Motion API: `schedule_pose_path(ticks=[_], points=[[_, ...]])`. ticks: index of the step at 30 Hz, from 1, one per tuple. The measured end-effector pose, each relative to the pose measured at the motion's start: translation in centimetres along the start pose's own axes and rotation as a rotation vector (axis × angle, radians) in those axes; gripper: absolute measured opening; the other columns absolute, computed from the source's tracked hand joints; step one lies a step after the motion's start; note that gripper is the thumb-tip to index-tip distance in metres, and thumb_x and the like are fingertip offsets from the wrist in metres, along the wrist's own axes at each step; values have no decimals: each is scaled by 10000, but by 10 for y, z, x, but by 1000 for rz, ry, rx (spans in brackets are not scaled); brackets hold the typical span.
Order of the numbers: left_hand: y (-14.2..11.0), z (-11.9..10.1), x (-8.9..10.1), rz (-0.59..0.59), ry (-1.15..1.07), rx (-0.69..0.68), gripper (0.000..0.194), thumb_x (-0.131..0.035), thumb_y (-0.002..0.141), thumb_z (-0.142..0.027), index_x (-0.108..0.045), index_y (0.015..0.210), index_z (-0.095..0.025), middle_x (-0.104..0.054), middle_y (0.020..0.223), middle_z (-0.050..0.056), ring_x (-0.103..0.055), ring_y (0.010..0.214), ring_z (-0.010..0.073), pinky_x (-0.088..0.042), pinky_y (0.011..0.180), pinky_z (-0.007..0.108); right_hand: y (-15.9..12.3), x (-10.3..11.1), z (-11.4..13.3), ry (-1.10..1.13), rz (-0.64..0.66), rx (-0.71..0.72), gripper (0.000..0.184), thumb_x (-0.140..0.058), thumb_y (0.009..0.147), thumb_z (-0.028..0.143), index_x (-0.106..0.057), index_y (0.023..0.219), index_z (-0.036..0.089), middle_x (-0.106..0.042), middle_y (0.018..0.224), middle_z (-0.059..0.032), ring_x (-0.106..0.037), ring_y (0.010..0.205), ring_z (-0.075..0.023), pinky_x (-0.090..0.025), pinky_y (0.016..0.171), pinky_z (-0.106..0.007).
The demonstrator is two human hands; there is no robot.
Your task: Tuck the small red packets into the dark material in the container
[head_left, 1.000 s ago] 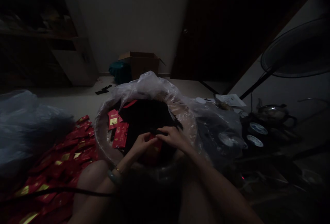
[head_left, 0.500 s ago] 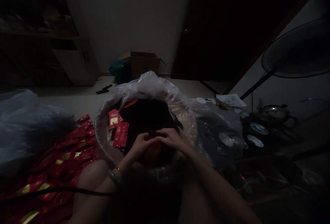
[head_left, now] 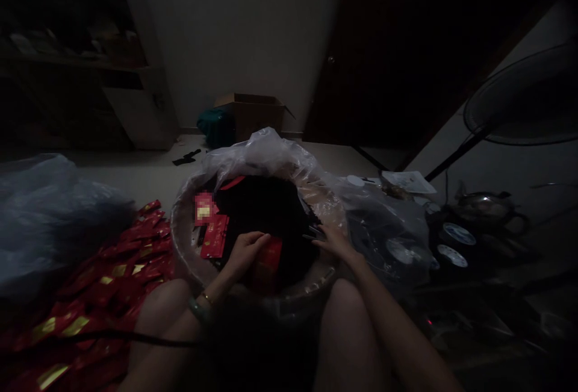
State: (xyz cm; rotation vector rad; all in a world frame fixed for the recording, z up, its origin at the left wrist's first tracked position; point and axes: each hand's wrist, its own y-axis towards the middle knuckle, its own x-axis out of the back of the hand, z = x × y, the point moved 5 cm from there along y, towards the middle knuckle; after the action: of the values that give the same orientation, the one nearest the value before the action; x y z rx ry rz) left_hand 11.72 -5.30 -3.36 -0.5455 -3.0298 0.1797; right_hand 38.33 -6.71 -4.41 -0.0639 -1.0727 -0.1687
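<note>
My left hand (head_left: 246, 249) is closed on the top edge of a red packet (head_left: 270, 259), which it holds upright over the front of a wide, round, plastic-lined container (head_left: 177, 247). A black, loose heap (head_left: 266, 199) fills the middle of this container; its grain is too dark to make out. Over the heap's right side, my right hand (head_left: 333, 241) reaches with its fingers apart. Pale streaks show at those fingertips, blurred. More red packets (head_left: 214, 236) lie on the heap's left side, and a red strip (head_left: 232, 183) rests at its back.
Many red packets (head_left: 112, 283) are piled at the left, beside a clear plastic bag (head_left: 58, 217). To the right are a plastic sheet (head_left: 383, 217), a teapot (head_left: 485, 204), small dishes (head_left: 458, 233) and a fan (head_left: 524, 97). An open cardboard box (head_left: 258, 116) stands by the wall.
My right hand has left the packet's top and moved right over the black heap, its fingers spreading. My left hand keeps holding the packet. The view has shifted slightly.
</note>
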Motion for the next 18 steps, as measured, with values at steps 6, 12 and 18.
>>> schedule_pose_path(ticks=[6, 12, 18], points=[[1, -4, 0, 10, 31, -55, 484, -593, 655, -624, -561, 578, -148, -458, 535, -38, -378, 534, 97, -283, 494, 218, -21, -15, 90, 439, 59, 231, 301, -636, 794, 378, -677, 1029, 194, -687, 1025, -70, -638, 943, -194, -494, 842, -312], [2, -1, 0, 72, 57, -77, 492, -544, 697, -624, -465, 526, -169, -400, 514, -46, -345, 534, 96, -271, 510, 229, -29, -27, 121, 592, 147, 111, 172, -645, 720, 327, -688, 691, 162, -691, 704, -27, -626, 707, -175, -471, 687, -274], [6, 4, 18, 0, 138, -61, 460, -364, 878, -485, -647, 769, -139, -666, 759, 65, -603, 751, 198, -449, 683, 280, -11, -8, 107, 618, 165, -16, 244, -584, 714, 382, -661, 660, 157, -607, 570, 3, -529, 523, -124, -388, 476, -222]])
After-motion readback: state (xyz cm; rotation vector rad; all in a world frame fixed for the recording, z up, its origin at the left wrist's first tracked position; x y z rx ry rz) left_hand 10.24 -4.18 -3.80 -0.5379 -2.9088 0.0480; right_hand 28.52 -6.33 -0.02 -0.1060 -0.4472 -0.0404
